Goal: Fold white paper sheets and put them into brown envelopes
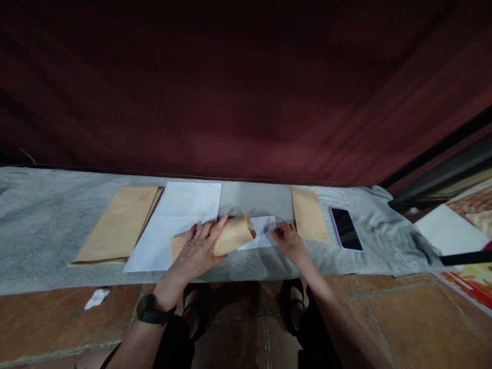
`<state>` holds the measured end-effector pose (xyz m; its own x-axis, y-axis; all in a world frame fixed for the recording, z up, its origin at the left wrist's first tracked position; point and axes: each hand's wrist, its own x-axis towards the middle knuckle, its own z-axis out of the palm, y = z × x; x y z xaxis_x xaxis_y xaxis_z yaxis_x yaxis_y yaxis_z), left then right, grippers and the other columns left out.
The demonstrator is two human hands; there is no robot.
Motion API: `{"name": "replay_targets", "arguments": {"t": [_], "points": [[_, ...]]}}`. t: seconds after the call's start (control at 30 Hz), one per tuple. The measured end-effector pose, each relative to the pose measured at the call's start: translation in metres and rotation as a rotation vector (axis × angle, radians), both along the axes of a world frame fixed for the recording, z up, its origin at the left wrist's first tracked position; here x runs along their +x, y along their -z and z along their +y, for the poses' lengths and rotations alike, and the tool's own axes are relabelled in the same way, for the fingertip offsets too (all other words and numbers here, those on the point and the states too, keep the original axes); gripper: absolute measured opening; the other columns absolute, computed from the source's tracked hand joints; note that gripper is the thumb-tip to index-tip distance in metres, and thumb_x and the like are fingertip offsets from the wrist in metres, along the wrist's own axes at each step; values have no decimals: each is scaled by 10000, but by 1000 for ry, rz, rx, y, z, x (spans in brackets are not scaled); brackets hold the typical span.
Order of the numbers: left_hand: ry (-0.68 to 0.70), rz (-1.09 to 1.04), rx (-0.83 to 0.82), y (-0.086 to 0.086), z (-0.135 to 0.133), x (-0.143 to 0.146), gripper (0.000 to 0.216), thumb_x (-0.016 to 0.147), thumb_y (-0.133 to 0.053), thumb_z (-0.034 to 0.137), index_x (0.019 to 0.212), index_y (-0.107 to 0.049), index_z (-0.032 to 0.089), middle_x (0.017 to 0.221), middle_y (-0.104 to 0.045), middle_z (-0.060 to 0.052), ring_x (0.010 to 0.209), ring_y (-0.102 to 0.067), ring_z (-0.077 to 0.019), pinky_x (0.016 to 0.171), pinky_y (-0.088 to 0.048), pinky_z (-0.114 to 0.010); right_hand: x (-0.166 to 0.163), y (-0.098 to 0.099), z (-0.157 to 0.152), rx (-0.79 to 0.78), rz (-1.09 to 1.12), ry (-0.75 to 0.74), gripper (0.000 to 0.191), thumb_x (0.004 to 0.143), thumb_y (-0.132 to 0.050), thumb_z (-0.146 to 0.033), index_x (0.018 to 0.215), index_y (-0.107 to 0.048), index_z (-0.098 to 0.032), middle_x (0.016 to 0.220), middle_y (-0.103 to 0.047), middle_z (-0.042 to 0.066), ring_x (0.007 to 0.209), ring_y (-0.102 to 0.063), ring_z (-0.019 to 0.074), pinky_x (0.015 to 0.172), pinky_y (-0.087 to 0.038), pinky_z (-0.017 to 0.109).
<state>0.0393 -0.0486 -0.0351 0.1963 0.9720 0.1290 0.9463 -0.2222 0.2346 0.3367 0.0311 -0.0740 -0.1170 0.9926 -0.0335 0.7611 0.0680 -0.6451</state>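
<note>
My left hand (200, 248) grips a brown paper envelope (233, 236), its thumb and fingers around it, and the envelope's mouth gapes toward the right. A folded white paper (263, 233) lies just right of that mouth; whether its left end is inside or behind the envelope I cannot tell. Its right edge is pinched in the fingers of my right hand (290, 242). Another brown envelope (310, 214) lies flat just beyond my right hand.
Left on the grey cloth (42, 225) is a stack of larger brown envelopes (115, 223). White sheets (184, 205) lie beside it, partly under my left hand. A phone (346, 229) rests at the right. Behind the cloth hangs a dark red curtain (246, 102).
</note>
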Motion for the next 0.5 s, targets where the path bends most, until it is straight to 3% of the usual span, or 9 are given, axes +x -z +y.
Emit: {"name": "replay_targets", "arguments": {"t": [0.13,0.23,0.33,0.5], "points": [[8,9,-61,6,1,-1,1120,745,-733,332,1621,-34,315,1394,-513,-112,1337,-487,-336,1186,-252,-595,-18,-4,-8,7,-255,33,475,873,-699,-443,1232,-567,-160,1189,-675,176,1129,-663,309,922,-508,357],[16,2,-70,7,1,-1,1129,736,-737,325,1622,-38,309,1398,-512,-114,1346,-477,-336,1190,-246,-596,-24,-9,-8,-29,-310,57,486,879,-701,-440,1234,-553,-143,1158,-695,180,1096,-683,299,900,-506,337],[14,-3,-69,8,2,-3,1118,733,-739,334,1624,-64,303,1390,-528,-110,1331,-493,-337,1188,-250,-594,-24,-11,-5,-90,-275,69,393,873,-694,-422,1141,-592,-154,1068,-722,152,1037,-701,285,858,-505,325],[-8,-15,-92,7,2,-5,1107,731,-745,345,1623,-90,305,1410,-524,-110,1346,-484,-332,1193,-250,-577,-14,-4,0,-99,22,96,122,819,-704,-297,868,-631,-212,954,-729,97,982,-696,263,833,-498,318]]}}
